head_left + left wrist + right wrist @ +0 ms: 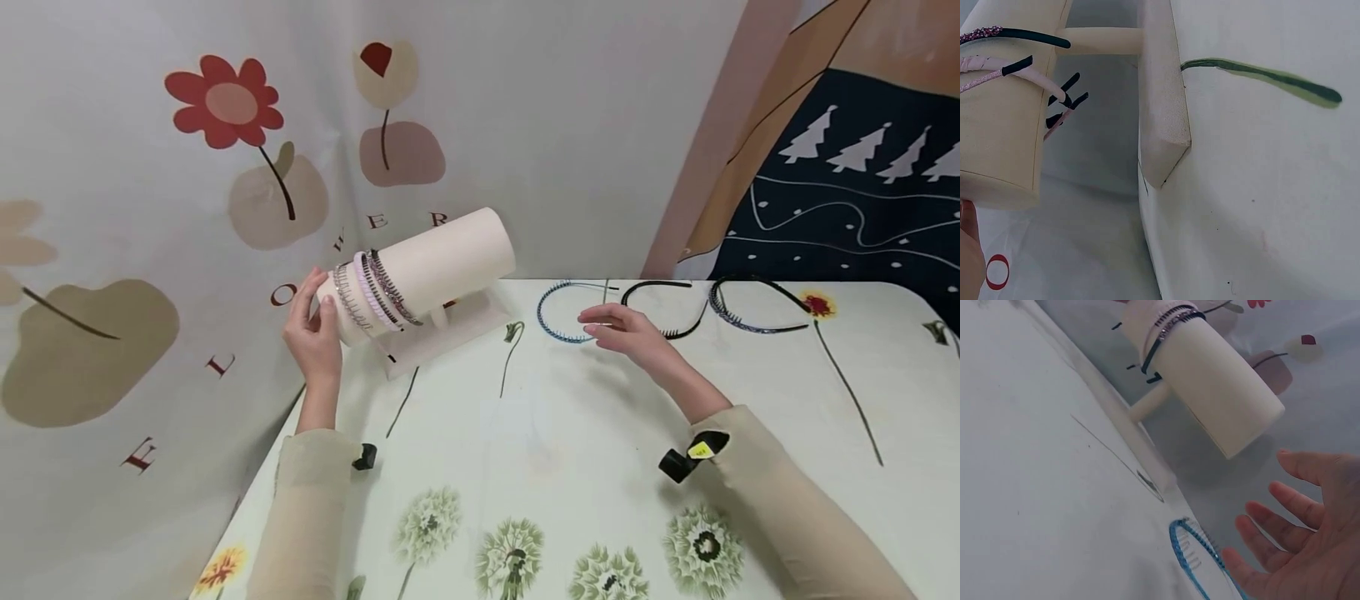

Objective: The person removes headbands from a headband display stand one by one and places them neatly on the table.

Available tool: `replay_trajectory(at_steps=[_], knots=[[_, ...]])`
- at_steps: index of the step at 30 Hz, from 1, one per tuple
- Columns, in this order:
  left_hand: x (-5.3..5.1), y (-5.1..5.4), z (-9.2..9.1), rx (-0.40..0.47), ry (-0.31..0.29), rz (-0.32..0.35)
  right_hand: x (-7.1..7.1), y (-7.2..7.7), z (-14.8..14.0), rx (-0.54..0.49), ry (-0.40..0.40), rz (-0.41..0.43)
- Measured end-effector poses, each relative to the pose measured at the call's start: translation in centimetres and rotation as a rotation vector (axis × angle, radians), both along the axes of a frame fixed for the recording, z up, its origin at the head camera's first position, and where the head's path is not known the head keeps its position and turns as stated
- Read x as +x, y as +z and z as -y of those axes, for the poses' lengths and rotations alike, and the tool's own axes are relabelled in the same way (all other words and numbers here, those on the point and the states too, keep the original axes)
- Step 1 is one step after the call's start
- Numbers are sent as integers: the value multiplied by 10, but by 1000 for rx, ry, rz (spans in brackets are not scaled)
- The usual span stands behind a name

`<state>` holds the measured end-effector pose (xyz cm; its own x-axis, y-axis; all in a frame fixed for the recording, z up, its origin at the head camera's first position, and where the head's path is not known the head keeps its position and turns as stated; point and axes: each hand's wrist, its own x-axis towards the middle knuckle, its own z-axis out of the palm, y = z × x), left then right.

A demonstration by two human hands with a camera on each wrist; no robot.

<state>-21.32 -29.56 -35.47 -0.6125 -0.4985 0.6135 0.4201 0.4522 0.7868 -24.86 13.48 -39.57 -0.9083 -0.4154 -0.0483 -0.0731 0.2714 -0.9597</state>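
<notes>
Flower-printed tabletop (540,450) | at back left, headband stand (450,254) is placed, its left end gripped by left hand (311,337) | right hand (628,335), fingers parted, is held in air near blue headband (542,317)

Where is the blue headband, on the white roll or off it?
Off: the blue headband lies on the table, apart from the white roll, which has other headbands around it.

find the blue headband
In the head view, the blue headband lies right of centre on the table near the right hand, between the cream stand and a black headband.
</notes>
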Motion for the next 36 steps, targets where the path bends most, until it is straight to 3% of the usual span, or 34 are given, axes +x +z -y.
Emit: replay_trajectory(at_steps=[5, 12, 19, 21, 36], knots=[[-13, -16, 11, 11, -23, 10, -3, -2, 19, -4, 19, -5], [-18, -16, 13, 1, -25, -8, -8, 0, 46, -63, 80, -6], [1, 7, -9, -2, -24, -7, -12, 4, 70, -70, 107, -16], [3, 9, -10, -1, -27, -6, -12, 4, 75, -77, 120, -18], [5, 2, -4, 1, -12, -11, -14, 3, 116, -79, 179, -17]])
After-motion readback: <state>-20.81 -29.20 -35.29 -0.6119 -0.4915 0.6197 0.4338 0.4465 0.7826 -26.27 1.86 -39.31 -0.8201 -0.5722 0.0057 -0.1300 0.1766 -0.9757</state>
